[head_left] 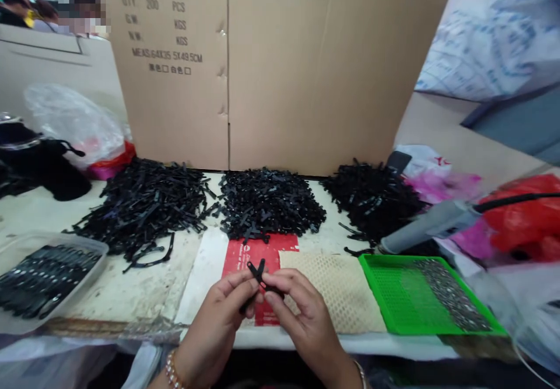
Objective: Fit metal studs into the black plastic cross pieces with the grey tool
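Between both hands, above the red and white sheet (233,255), is a small black Y-shaped plastic part (258,273). My left hand (227,307) pinches its left side with thumb and forefinger. From the other side my right hand (301,310) grips it, also between thumb and fingers. The fingers hide the part's lower portion, so I cannot tell whether it is one piece or two joined. Behind the hands lie three heaps of black plastic parts: long strips in the left heap (149,202), short pieces in the middle heap (271,199), and thin dark pieces in the right heap (371,196).
A clear tub (98,260) of black parts stands left. To the right, a green tray (380,295) holds small metal pieces, beside a grey electric screwdriver-like tool (429,224). A textured mat (336,290) lies near my right hand. A large cardboard box (306,74) blocks the back.
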Demonstrator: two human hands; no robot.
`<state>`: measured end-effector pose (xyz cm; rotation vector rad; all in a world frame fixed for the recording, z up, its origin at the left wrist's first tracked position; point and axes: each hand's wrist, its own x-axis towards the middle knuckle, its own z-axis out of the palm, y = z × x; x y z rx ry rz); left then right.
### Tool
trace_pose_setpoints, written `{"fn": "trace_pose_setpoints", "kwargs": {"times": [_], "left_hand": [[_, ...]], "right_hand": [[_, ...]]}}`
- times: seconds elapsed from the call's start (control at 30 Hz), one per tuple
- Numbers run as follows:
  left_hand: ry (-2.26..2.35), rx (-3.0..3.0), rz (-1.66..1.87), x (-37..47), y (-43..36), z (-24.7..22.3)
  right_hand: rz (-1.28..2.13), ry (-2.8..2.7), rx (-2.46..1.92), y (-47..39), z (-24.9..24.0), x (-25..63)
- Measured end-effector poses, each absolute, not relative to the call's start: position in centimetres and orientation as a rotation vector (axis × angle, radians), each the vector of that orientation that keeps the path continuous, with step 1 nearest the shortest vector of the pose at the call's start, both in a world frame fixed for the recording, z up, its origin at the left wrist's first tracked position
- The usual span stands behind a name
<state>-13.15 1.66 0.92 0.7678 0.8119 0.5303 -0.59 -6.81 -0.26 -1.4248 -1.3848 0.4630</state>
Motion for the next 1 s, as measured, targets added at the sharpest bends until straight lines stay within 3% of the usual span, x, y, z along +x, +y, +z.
{"fn": "trace_pose_setpoints", "kwargs": {"times": [0.5, 0.63, 0.8, 1.0], "left_hand": [[0.818, 0.710, 0.524, -12.3, -1.3, 2.0], [0.882, 0.814, 0.520, -12.4, -0.1, 0.0], [1.079, 1.052, 0.720, -14.6, 3.2, -0.7], [1.180, 1.208, 0.630, -16.9, 5.2, -4.3]], "right_hand": [[0.009, -1.670, -1.504, -10.2, -1.9, -0.2], [0.155, -1.632, -1.544, -10.0, -2.2, 0.3], [0.314, -1.560, -1.599, -5.5, -1.9, 3.7], [0.168, -1.876, -2.119, 1.7, -3.8, 5.1]]}}
